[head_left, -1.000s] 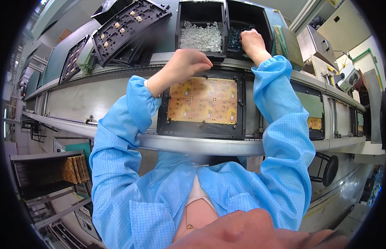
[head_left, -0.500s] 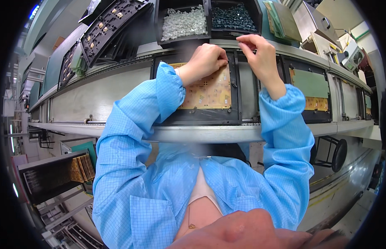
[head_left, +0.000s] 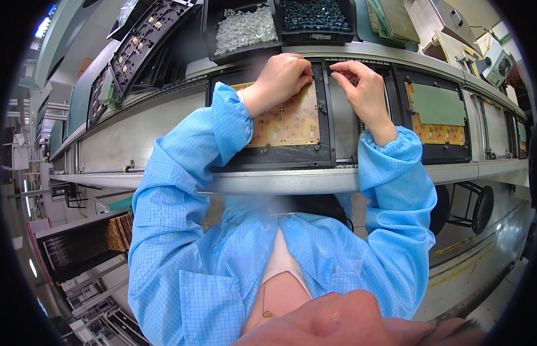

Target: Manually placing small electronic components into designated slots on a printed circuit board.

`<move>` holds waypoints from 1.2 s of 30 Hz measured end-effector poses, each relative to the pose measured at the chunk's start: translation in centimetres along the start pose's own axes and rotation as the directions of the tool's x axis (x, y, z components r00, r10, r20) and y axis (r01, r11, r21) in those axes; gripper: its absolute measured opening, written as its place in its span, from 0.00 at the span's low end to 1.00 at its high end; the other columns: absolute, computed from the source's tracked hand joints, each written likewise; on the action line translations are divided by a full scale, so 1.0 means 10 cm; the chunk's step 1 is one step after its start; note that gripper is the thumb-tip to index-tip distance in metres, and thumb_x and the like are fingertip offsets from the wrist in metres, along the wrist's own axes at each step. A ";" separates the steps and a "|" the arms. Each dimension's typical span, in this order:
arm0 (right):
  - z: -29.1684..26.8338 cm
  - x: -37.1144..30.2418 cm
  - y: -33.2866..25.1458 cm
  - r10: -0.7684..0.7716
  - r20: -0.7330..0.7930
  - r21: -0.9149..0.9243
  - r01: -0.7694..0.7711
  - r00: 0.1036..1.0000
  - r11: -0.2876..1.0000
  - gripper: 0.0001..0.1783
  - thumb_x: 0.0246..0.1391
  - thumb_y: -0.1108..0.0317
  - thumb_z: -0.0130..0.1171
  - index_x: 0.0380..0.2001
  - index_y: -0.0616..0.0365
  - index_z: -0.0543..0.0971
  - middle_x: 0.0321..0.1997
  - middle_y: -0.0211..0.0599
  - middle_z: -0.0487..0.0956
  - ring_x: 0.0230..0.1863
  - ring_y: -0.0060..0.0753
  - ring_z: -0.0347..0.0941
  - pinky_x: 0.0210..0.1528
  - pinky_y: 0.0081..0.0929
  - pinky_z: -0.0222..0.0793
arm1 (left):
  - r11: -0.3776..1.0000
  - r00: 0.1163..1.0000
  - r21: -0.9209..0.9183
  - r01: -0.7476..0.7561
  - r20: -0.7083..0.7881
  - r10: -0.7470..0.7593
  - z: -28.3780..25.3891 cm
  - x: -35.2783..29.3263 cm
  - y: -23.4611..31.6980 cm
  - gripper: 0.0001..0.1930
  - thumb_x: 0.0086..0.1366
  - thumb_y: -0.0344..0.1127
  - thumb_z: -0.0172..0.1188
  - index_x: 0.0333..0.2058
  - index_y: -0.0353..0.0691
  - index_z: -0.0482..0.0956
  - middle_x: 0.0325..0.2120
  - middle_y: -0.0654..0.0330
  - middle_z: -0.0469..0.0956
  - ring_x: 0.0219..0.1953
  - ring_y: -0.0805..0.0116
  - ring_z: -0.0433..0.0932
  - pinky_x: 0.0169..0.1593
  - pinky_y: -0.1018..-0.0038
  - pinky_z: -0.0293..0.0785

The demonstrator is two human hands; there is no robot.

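Observation:
Over the far part of a yellow-brown circuit board, my left hand is closed, its fingertips curled down by the board's upper right corner. What it pinches, if anything, is hidden. The board lies in a black carrier frame on the conveyor line. My right hand hovers just right of that frame, thumb and forefinger drawn together. Something small and dark may sit at their tips, too small to name.
Behind the conveyor rail stand a black bin of white parts and a black bin of dark blue parts. To the right lies another carrier with a green sheet over its board. Black trays lean at far left. A round stool stands below.
My right hand has come back from the bins' front edge toward the carrier, and its thumb and forefinger are closer together. My left hand stays over the board. The whole view has shifted slightly.

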State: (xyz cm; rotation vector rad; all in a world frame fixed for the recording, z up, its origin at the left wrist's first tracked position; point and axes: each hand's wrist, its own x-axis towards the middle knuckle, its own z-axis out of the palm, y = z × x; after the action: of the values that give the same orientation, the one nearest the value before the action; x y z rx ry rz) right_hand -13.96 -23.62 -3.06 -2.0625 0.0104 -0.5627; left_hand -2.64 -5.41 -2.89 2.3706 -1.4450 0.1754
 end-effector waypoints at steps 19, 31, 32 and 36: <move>-0.01 -0.06 -0.04 0.082 0.035 -0.028 -0.081 0.996 0.996 0.09 0.56 0.72 0.64 0.40 0.61 0.84 0.34 0.34 0.85 0.32 0.21 0.78 0.39 0.20 0.74 | 0.995 0.989 -0.022 0.100 0.113 -0.097 0.00 -0.01 0.05 0.07 0.56 0.37 0.66 0.29 0.40 0.83 0.29 0.56 0.81 0.35 0.55 0.81 0.39 0.62 0.78; 0.02 -0.10 0.01 0.100 0.037 -0.023 -0.099 0.994 0.995 0.09 0.57 0.71 0.64 0.41 0.61 0.84 0.34 0.34 0.85 0.34 0.21 0.79 0.40 0.20 0.75 | 0.997 0.999 -0.071 -0.034 0.027 0.036 0.02 -0.01 -0.02 0.07 0.56 0.36 0.65 0.29 0.38 0.81 0.29 0.54 0.81 0.36 0.53 0.81 0.39 0.61 0.77; 0.02 -0.10 0.01 0.107 0.036 -0.021 -0.106 0.994 0.994 0.09 0.57 0.71 0.64 0.41 0.61 0.84 0.34 0.34 0.85 0.34 0.21 0.79 0.40 0.20 0.75 | 0.999 1.000 -0.030 -0.016 0.015 0.016 0.02 -0.03 0.03 0.07 0.56 0.36 0.66 0.29 0.38 0.82 0.28 0.54 0.81 0.35 0.53 0.81 0.39 0.61 0.77; 0.02 -0.08 0.03 0.101 0.034 -0.010 -0.100 0.994 0.995 0.09 0.57 0.71 0.63 0.41 0.60 0.84 0.34 0.33 0.85 0.34 0.20 0.79 0.40 0.19 0.74 | 0.992 0.986 -0.073 0.103 0.138 -0.092 -0.06 0.03 0.04 0.11 0.57 0.40 0.60 0.29 0.39 0.84 0.29 0.53 0.82 0.35 0.51 0.81 0.40 0.61 0.78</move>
State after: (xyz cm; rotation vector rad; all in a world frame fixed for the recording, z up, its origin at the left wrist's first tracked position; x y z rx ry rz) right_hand -14.54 -23.47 -3.73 -2.0665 0.0958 -0.4658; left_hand -2.84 -5.58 -2.11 2.4211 -1.3632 -0.0675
